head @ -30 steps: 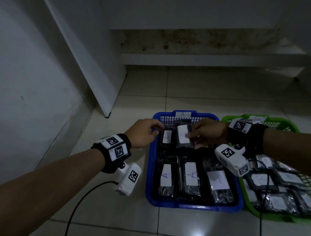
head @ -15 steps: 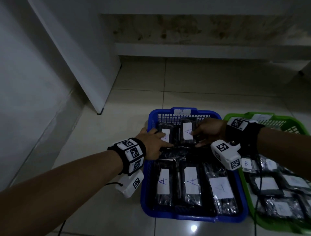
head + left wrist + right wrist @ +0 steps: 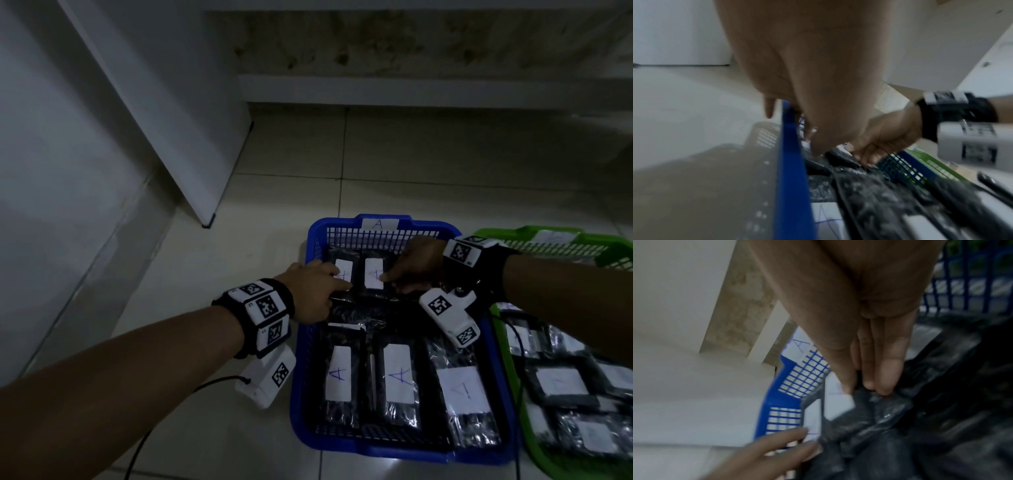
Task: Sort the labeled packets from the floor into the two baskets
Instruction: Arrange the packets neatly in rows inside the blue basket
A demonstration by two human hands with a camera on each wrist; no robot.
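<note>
Both hands reach into the far end of the blue basket (image 3: 308,342), beside the green basket (image 3: 609,253) on the floor. The left hand (image 3: 313,291) presses straight fingers on one A-labeled packet (image 3: 342,274). The right hand (image 3: 419,265) pinches the neighbouring packet (image 3: 373,278).

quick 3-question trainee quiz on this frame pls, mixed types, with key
1. True or false: both hands are inside the green basket.
2. Multiple choice: which letter is on the tag on the far rim of the blue basket? a) A b) B c) C
3. Short answer: what does the right hand touch?

Key
1. False. The left hand and the right hand are both at the far end of the blue basket.
2. a) A.
3. The packet with the A label in the far row; thumb and fingertips sit at its edge, beside the packet under the left hand.
</note>
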